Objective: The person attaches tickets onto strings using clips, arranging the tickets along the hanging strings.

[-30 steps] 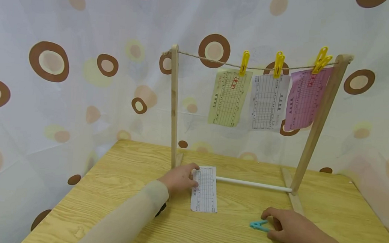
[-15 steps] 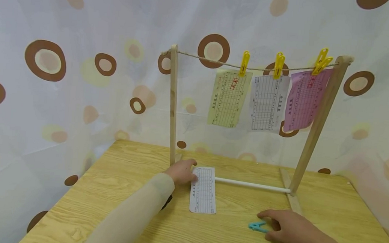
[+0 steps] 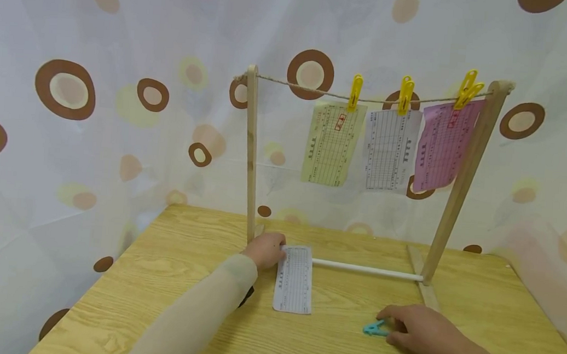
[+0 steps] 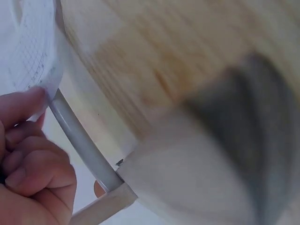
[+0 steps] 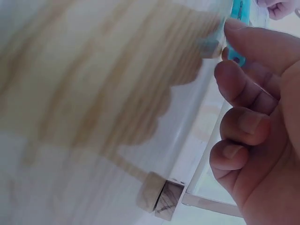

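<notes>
At the left foot of a wooden frame, my left hand (image 3: 264, 250) pinches the upper left edge of a white printed slip (image 3: 295, 282). In the left wrist view thumb and fingers meet on that slip (image 4: 35, 51), which bends upward there; the other fingers are curled. My right hand (image 3: 423, 332), low over the table's right part, pinches a teal clothespin (image 3: 374, 328) by its handles between thumb and forefinger. The right wrist view shows only part of this clothespin (image 5: 240, 11) past the thumb, with the remaining fingers curled.
A twine line (image 3: 295, 84) runs between two wooden posts (image 3: 251, 158). Yellow clothespins (image 3: 405, 96) hold a yellow-green slip (image 3: 334, 145), a white slip (image 3: 390, 151) and a pink slip (image 3: 446, 147) on it. A white rod (image 3: 366, 269) joins the posts low down.
My left hand has shifted its hold at the slip's upper left edge, its fingers closing there. The right hand's fingers have drawn in on the teal clothespin, which stays almost in place.
</notes>
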`<state>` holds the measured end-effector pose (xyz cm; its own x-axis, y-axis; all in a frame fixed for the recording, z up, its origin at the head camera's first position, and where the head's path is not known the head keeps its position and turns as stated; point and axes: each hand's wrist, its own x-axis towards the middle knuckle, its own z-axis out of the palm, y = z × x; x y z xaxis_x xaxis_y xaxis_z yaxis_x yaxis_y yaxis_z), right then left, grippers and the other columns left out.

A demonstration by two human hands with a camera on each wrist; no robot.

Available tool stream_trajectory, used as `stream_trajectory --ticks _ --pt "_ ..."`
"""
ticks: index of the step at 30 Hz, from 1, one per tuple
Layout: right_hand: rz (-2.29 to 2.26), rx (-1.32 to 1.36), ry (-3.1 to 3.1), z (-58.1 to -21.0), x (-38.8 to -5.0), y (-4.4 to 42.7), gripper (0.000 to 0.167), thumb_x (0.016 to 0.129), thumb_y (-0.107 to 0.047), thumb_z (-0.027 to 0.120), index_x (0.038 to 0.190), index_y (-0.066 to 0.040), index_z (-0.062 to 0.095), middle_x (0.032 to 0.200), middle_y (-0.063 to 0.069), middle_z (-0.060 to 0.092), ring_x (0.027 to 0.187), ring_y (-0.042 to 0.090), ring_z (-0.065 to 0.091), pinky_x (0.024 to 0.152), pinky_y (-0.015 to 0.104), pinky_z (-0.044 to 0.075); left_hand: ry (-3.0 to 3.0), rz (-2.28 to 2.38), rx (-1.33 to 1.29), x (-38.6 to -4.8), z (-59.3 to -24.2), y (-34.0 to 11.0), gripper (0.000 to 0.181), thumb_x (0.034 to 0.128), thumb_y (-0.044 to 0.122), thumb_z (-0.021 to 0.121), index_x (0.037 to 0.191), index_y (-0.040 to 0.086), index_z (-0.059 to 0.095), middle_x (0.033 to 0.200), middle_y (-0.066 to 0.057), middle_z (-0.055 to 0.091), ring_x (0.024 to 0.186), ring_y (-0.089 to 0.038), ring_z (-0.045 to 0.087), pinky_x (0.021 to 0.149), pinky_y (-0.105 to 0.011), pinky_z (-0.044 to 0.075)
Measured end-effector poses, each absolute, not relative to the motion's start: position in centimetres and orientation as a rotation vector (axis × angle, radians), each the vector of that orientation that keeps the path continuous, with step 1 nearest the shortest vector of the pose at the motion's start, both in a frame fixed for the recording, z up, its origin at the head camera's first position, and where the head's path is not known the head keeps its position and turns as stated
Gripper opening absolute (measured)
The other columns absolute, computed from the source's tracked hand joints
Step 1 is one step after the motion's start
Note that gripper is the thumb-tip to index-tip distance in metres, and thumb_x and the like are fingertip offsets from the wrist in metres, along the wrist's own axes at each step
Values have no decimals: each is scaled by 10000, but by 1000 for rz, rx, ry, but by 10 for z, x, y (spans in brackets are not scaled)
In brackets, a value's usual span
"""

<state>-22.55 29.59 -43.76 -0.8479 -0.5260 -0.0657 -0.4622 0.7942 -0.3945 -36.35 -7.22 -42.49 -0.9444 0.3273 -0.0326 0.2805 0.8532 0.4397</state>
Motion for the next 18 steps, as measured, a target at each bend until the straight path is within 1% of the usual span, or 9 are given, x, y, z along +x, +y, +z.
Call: stream_trajectory --ticks 4,8,12,15,18 --pt "-603 -781 2819 -437 -224 293 223 935 -313 731 1126 -247 636 723 -154 486 589 2 416 534 243 356 2953 712 536 -361 -425 -76 137 996 203 644 1085 108 684 948 32 658 770 -139 572 713 -316 485" --pt "-743 -793 2817 -434 -223 293 195 953 -194 687 1120 -207 587 737 -137 499 560 0 410 509 231 369 2977 755 609 -358 -422 -77 154 1006 226 621 1090 119 693 920 46 658 729 -129 566 668 -305 476" --pt "-872 -792 2838 -428 -222 292 178 981 -216 674 1129 -165 591 747 -125 511 572 7 424 520 242 391 2985 795 668 -350 -415 -77 175 1015 235 609 1118 126 699 914 56 650 735 -126 557 668 -303 472" --pt "-949 -815 2850 -423 -221 291 187 1002 -243 661 1142 -133 601 732 -123 513 570 14 432 523 250 402 2969 850 700 -342 -408 -77 170 1027 241 602 1110 132 702 893 57 644 730 -133 559 655 -308 476" --pt "-999 -857 2876 -416 -220 290 199 1016 -262 646 1159 -125 622 710 -133 499 565 11 425 519 251 400 2961 893 740 -336 -401 -77 180 1048 255 576 1112 141 699 896 61 649 724 -129 566 644 -306 481"
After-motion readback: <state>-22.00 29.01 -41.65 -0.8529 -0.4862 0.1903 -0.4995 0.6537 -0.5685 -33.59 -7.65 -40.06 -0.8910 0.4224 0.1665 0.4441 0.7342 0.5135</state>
